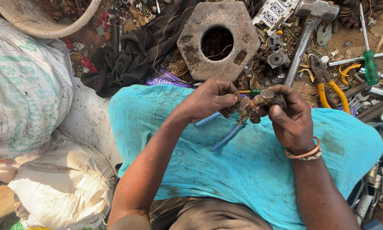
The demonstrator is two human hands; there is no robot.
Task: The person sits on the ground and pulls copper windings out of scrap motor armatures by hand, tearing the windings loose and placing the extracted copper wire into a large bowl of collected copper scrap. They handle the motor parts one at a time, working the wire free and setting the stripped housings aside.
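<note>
The small metal part (259, 106), rusty and brownish, is held over the person's lap, above the turquoise cloth (251, 166) that covers the knees, near the far edge of this cloth. The right hand (291, 119) holds it from the right side; its fingers (281, 114) are curled tight around the part, with almost no gap. The left hand (210, 100) is closed on the blue-handled pliers (225, 127), and the nose of the pliers meets the part; the two blue handles hang down and spread a little below the hand, so I think the grip on them is not full.

What may go wrong, in my judgement: the pliers can slip off the rusty surface, because the piece is small and is kept only in the air by fingers, not on something firm. Then the nose may hit the right thumb, or the part may jump away and fall on the ground, where it is hard to find among the other scrap. Also a sharp wire end could prick the skin, since both hands are bare.

Beyond the cloth, on the ground, lies a heavy grey block with a round hole (219, 40), a hammer (306, 25), orange-handled pliers (328, 83) and a green screwdriver (368, 55). White sacks (29, 85) are at the left
</note>
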